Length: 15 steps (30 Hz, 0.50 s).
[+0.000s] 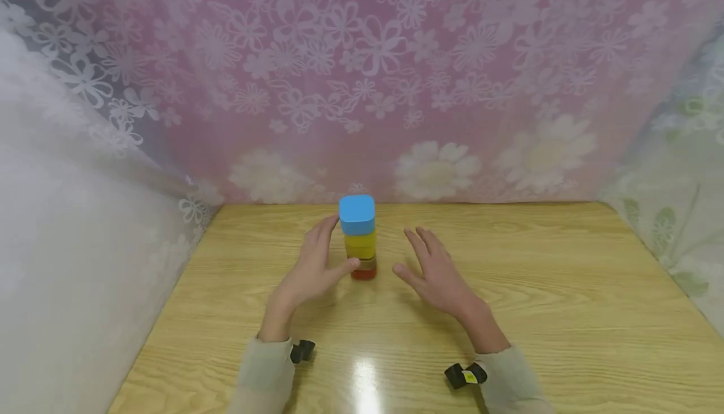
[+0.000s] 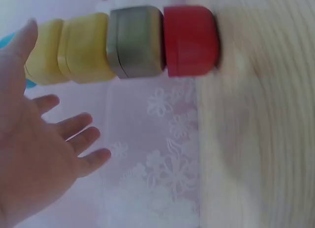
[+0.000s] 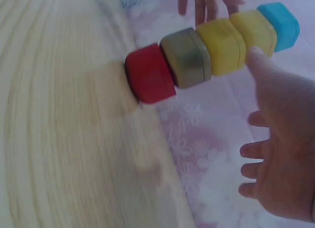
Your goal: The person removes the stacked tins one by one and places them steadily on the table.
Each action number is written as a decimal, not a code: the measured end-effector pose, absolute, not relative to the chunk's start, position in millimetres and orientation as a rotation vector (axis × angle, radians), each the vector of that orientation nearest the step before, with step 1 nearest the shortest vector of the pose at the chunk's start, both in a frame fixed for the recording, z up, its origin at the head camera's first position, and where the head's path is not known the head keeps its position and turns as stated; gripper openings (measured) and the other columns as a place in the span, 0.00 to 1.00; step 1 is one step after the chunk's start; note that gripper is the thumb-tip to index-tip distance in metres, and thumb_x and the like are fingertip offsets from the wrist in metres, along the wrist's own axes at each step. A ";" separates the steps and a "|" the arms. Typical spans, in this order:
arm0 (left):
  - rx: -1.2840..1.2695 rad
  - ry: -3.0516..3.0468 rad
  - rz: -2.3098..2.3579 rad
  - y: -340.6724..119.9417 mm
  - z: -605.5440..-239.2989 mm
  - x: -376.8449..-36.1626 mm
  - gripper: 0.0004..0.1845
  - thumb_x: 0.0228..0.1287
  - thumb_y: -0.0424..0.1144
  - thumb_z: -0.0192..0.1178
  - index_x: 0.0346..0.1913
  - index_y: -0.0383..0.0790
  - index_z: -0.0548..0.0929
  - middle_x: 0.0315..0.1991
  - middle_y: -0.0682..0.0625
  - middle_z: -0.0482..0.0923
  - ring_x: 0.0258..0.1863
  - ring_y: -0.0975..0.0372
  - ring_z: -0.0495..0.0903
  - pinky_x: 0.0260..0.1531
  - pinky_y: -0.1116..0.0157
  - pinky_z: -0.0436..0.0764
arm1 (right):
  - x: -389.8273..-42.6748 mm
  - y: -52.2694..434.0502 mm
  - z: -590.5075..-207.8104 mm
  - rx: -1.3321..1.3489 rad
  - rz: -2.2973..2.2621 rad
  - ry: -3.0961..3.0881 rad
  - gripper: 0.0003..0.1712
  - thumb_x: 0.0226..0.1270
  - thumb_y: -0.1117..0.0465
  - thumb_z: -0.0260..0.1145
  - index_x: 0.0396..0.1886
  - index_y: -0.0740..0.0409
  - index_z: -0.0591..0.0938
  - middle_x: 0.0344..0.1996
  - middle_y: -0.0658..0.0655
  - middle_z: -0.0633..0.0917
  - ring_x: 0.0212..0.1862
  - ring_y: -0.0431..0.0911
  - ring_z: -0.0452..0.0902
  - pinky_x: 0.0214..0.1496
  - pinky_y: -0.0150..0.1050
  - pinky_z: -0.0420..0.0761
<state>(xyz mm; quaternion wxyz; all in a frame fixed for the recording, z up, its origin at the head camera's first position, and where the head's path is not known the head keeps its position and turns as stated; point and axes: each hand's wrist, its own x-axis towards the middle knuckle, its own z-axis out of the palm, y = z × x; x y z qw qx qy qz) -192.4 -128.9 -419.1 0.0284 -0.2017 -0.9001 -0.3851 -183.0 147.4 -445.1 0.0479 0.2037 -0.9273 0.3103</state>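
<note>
Down at the near edge, two sleeves with small black wrist cameras; a yellow tag (image 1: 469, 377) sits on the right one, too small to read. Up the wooden desk (image 1: 565, 313), the left hand (image 1: 310, 269) flanks the block tower (image 1: 359, 238), fingers spread and relaxed, thumb tip right at the lower blocks. The right hand (image 1: 432, 269) hangs flat and spread, just clear on the other side, gripping nothing. The stack stands mid-desk near the floral curtain (image 1: 362, 75): red block (image 2: 191, 40) on the desk, grey (image 2: 135, 41), two yellows, blue block (image 1: 357, 214) on top. It looks tall and narrow; a nudge from that thumb could well topple it. No writing shows on the blocks.
</note>
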 end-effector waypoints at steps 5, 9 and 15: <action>-0.635 -2.627 -1.425 -120.3 -412.8 -195.2 0.45 0.69 0.59 0.59 0.79 0.49 0.50 0.77 0.47 0.52 0.75 0.52 0.52 0.71 0.42 0.59 | -184.5 139.8 -432.8 0.628 1.293 -2.686 0.43 0.74 0.43 0.59 0.78 0.58 0.56 0.75 0.63 0.59 0.75 0.60 0.54 0.72 0.64 0.61; -0.641 -2.531 -1.536 -116.8 -411.9 -196.7 0.42 0.70 0.56 0.59 0.79 0.47 0.53 0.75 0.48 0.56 0.73 0.50 0.58 0.69 0.44 0.63 | -189.1 131.7 -419.6 0.654 1.418 -2.569 0.41 0.74 0.48 0.62 0.77 0.61 0.58 0.73 0.62 0.63 0.73 0.59 0.59 0.71 0.61 0.63; -0.660 -2.444 -1.633 -113.9 -412.2 -198.3 0.39 0.72 0.49 0.60 0.78 0.46 0.54 0.73 0.47 0.61 0.71 0.52 0.62 0.67 0.43 0.66 | -199.0 116.0 -398.3 0.742 1.509 -2.467 0.40 0.72 0.53 0.65 0.77 0.58 0.59 0.72 0.61 0.65 0.71 0.60 0.63 0.70 0.61 0.66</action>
